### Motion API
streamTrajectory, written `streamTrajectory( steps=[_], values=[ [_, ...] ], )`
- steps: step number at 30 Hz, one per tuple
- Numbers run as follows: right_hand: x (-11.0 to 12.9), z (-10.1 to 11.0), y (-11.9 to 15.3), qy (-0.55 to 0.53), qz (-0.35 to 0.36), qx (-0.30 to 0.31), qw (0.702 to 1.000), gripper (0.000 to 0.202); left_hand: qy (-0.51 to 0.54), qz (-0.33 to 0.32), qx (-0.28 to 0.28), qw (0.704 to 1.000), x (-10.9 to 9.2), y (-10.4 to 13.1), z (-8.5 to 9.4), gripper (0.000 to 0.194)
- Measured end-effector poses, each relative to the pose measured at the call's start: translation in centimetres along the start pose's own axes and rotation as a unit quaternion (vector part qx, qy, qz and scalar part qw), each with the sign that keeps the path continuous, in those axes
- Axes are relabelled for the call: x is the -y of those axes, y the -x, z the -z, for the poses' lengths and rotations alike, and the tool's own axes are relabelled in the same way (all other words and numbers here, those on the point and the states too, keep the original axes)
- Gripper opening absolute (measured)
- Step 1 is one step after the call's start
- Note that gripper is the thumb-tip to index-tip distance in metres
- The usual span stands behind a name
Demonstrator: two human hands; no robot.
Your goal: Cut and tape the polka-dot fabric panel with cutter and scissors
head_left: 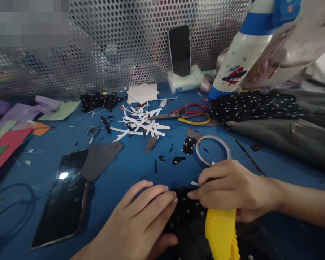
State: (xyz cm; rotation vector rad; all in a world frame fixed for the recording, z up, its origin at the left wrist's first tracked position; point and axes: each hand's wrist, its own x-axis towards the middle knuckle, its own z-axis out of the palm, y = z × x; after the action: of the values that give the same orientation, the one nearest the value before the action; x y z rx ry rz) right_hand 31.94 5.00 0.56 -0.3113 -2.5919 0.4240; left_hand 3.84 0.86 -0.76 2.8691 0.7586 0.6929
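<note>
At the bottom centre of the frame my left hand (pixel 141 220) lies flat, fingers together and stretched out, pressing on a small piece of black dotted fabric (pixel 183 209) on the blue worktop (pixel 130 169). My right hand (pixel 230 187) comes in from the right edge, its fingers curled and its fingertips pinching the upper edge of the same fabric, nearly touching the left hand's fingertips. A yellow toothed tool (pixel 221 234) sticks out below the right hand toward the bottom edge; it seems tucked under that palm (I cannot tell how firmly it is gripped).

Just above the right hand lies a ring of tape (pixel 213 150), with small black fabric scraps (pixel 189 146) just to its left. Farther up, near the middle, scissors (pixel 191 113) with red and yellow handles lie beside a heap of white paper strips (pixel 141 124). A dark phone (pixel 63 200) lies flat at lower left, a grey cut-out (pixel 100 160) overlapping its upper corner. Coloured paper sheets (pixel 8 137) fan out along the left edge. At upper centre a second phone (pixel 180 50) stands upright against the perforated metal screen (pixel 111 43). A larger black dotted cloth (pixel 254 104) is spread at right, below a white and blue bottle (pixel 243 54).
</note>
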Motion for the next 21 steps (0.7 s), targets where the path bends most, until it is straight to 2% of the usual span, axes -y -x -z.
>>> streamTrajectory(
  steps=[7,13,17,21],
  values=[
    [-0.1,-0.1,0.3,-0.025,-0.019,-0.064,0.997,0.029,-0.028,-0.082,0.098,0.991,-0.1,-0.8,0.1,0.050],
    [-0.2,-0.3,0.6,-0.050,-0.048,-0.086,0.994,0.023,-0.011,-0.135,0.113,0.984,-1.1,-1.5,0.0,0.053],
    [-0.1,-0.3,0.7,-0.055,-0.081,-0.092,0.991,0.024,-0.009,-0.131,0.136,0.982,-2.0,-1.9,0.1,0.058],
    [0.0,-0.3,0.7,-0.041,-0.079,-0.096,0.991,0.019,-0.015,-0.124,0.118,0.985,-2.4,-2.1,-0.1,0.060]
  ],
)
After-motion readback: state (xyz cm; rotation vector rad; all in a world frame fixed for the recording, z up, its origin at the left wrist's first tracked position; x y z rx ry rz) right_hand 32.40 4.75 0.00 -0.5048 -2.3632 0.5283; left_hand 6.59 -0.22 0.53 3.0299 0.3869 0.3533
